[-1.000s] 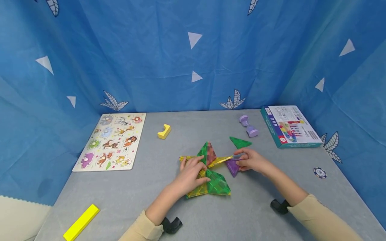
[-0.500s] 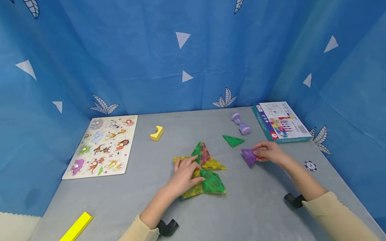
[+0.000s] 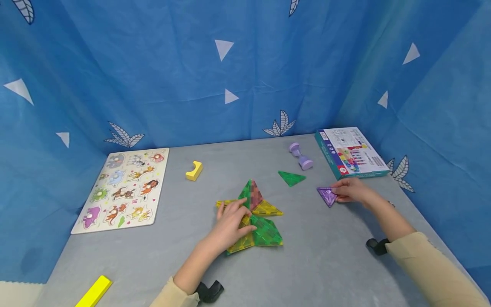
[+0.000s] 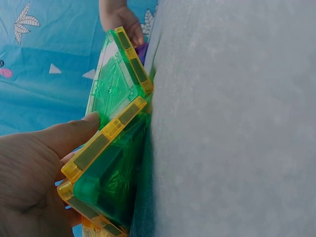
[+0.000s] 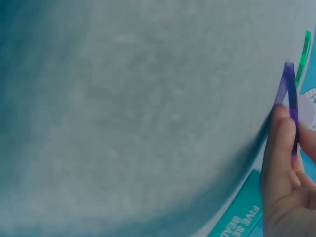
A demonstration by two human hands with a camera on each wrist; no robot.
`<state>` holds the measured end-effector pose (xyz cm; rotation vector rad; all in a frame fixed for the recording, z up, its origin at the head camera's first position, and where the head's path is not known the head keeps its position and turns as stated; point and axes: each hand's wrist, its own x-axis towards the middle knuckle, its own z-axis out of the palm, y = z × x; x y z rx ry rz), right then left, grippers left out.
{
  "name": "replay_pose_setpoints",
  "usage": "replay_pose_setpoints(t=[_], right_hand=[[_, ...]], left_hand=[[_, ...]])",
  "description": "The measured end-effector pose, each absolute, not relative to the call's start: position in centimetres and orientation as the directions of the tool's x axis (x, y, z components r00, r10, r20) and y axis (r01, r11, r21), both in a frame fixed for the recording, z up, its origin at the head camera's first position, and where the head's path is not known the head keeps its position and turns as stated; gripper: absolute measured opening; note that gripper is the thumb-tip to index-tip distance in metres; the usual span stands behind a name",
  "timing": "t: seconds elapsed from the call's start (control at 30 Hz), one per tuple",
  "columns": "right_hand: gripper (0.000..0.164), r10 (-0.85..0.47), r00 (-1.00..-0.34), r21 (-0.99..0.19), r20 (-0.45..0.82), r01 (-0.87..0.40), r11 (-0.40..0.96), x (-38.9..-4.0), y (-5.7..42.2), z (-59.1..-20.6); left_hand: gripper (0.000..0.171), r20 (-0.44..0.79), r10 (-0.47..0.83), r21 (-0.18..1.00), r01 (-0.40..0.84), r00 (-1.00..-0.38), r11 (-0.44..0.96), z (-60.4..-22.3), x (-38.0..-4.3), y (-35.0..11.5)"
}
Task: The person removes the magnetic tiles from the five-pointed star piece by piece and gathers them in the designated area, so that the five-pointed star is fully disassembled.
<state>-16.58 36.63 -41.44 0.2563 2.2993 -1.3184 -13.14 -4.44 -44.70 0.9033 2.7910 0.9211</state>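
My left hand [image 3: 231, 222] holds a star-like structure of magnetic tiles [image 3: 267, 232], made of green, yellow and red see-through pieces. In the left wrist view the thumb [image 4: 74, 136] presses a green tile, while the fingers lie behind the yellow edges, partly hidden. Off to the right, my right hand [image 3: 350, 190] pinches purple triangular magnetic tiles [image 3: 327, 196] between thumb and fingers. From the right wrist view, two purple tiles [image 5: 292, 94] meet at the tip in a narrow V. A loose green triangular tile [image 3: 291, 178] lies between the structure and the hourglass.
A purple hourglass [image 3: 301, 156] lies at the back, beside a teal-sided box [image 3: 350, 152]. An animal peg puzzle [image 3: 126, 189] sits on the left. Yellow blocks are an arched one [image 3: 194, 171] behind and a long one [image 3: 93, 291] at front left. Blue curtain [image 3: 184, 76] surrounds the table.
My right hand has moved right, away from the structure, taking the purple tiles with it. The left hand stays on the structure. The head view has shifted slightly.
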Motion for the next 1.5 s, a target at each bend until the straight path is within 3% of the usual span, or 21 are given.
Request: replay_pose_setpoints(t=[0.07,0.23,0.4,0.6,0.9,1.2,1.5], right_hand=[[0.038,-0.045,-0.903,-0.710,-0.427,0.304,0.635,-16.5,35.9,-41.2],[0.033,-0.030,-0.983,-0.439,-0.182,0.054,0.897,-16.1,32.8,-40.1],[0.030,-0.249,-0.968,-0.441,-0.044,-0.205,0.874,-15.4,27.7,-40.3],[0.043,-0.443,-0.895,-0.418,-0.043,-0.387,0.822,-14.4,21.8,-41.9],[0.039,-0.474,-0.880,-0.322,0.008,-0.452,0.832,-14.3,18.9,-43.3],[0.024,-0.470,-0.883,-0.283,0.006,-0.452,0.846,-14.3,18.4,-43.0],[0.007,-0.511,-0.852,-0.188,0.113,-0.524,0.831,-14.2,18.3,-43.1]], left_hand=[[0.026,0.112,0.552,0.564,0.510,-0.826,0.649,-44.6,-13.1,-4.5],[0.026,0.127,0.552,0.562,0.518,-0.824,0.645,-44.6,-13.2,-4.5],[0.026,0.120,0.554,0.558,0.517,-0.824,0.649,-44.5,-13.2,-4.5],[0.027,0.100,0.560,0.551,0.515,-0.822,0.657,-44.6,-13.3,-4.2],[0.028,0.118,0.569,0.542,0.533,-0.814,0.650,-44.7,-13.3,-4.1],[0.027,0.119,0.562,0.533,0.530,-0.818,0.659,-44.7,-13.3,-4.2],[0.027,0.107,0.553,0.530,0.518,-0.826,0.671,-44.7,-13.2,-4.4]])
